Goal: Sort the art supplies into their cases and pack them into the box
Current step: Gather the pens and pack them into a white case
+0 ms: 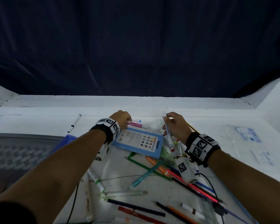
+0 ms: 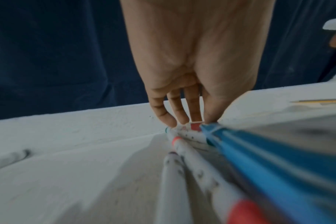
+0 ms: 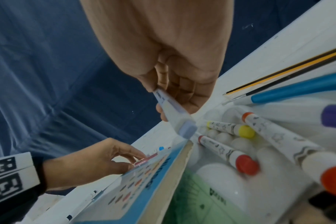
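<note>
A dark blue curtain [image 1: 136,46] hangs behind the white table [image 1: 200,113], filling the upper part of the head view. Thin black cables [image 1: 74,201] trail across the tabletop at the near edge. White bands printed with black square markers [image 1: 200,145] sit over black straps [image 1: 106,132].

Right of the right hand [image 3: 175,63] lie white star-printed markers [image 3: 228,154] capped red, yellow and orange; below it a blue marker case [image 1: 138,143] shows rows of coloured dots.
</note>
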